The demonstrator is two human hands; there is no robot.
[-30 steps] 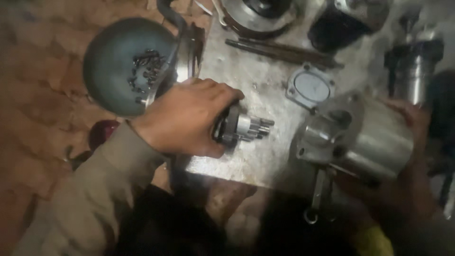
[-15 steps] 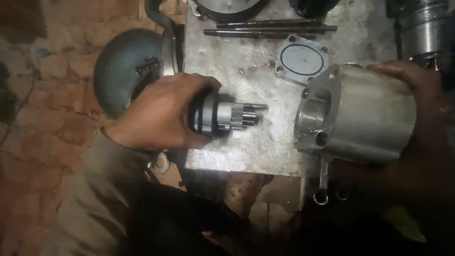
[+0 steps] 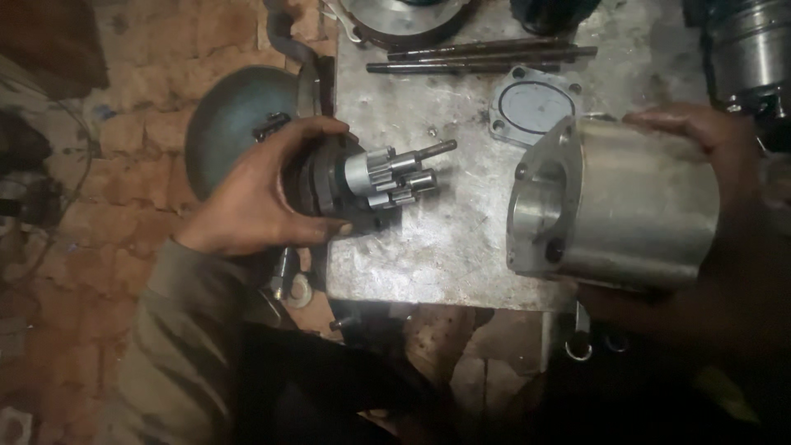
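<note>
The left hand [image 3: 255, 202] is wrapped around the dark body of a gear-and-shaft assembly [image 3: 371, 177], fingers curled over the top and thumb beneath, so its bright gears and thin shaft stick out past the fingertips toward the right. The right hand [image 3: 717, 165] clasps a silvery cylindrical metal housing [image 3: 618, 206] from its far end, fingers over the top, with the open flanged mouth turned toward the gears; the two parts are apart, with bare plate between them.

Under both grips lies a scuffed, stained grey metal plate [image 3: 445, 239] serving as a bench top. Beyond the housing's mouth rests a flat cover plate with bolt holes [image 3: 531, 107], and farther off two long steel rods [image 3: 486, 56] lie side by side. Behind the left hand's knuckles sits a dark domed casing [image 3: 231, 124]. Below and to the left of that hand the floor is rough reddish brick [image 3: 124, 165], dimly lit.
</note>
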